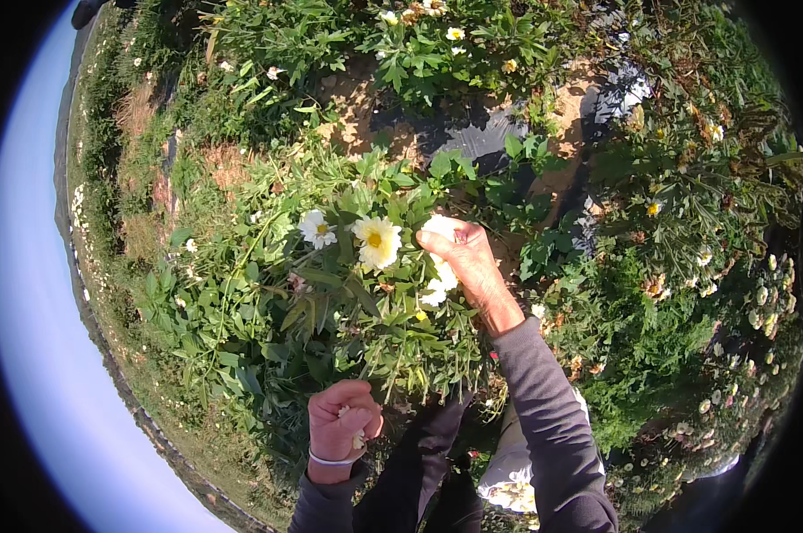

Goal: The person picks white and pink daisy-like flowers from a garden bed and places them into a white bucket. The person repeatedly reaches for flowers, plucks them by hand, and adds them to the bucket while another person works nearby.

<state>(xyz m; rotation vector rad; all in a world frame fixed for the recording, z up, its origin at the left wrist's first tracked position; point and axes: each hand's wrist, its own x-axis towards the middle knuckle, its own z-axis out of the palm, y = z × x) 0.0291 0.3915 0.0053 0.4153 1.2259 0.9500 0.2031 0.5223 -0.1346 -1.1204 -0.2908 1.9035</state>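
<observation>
My right hand [465, 256] reaches into a leafy chrysanthemum plant, thumb and fingers closed around white flower heads [441, 226] that glare in the sun. Just below the hand hangs another white bloom [436, 292] on the plant. To its left, a large cream chrysanthemum flower [377, 241] with a yellow centre faces up, and a smaller white one [317, 229] grows beside it. Nearer my body, my left hand [345, 420] is curled into a fist, with white petals of picked flower heads [358, 438] showing between the fingers. A pale band circles that wrist.
A white bag [511, 483] with flower heads in it hangs by my right side. Black plastic mulch film [485, 136] and bare soil [355, 100] lie beyond the plant. Dense flowering plants [674, 360] crowd the right; field rows [108, 220] stretch away left.
</observation>
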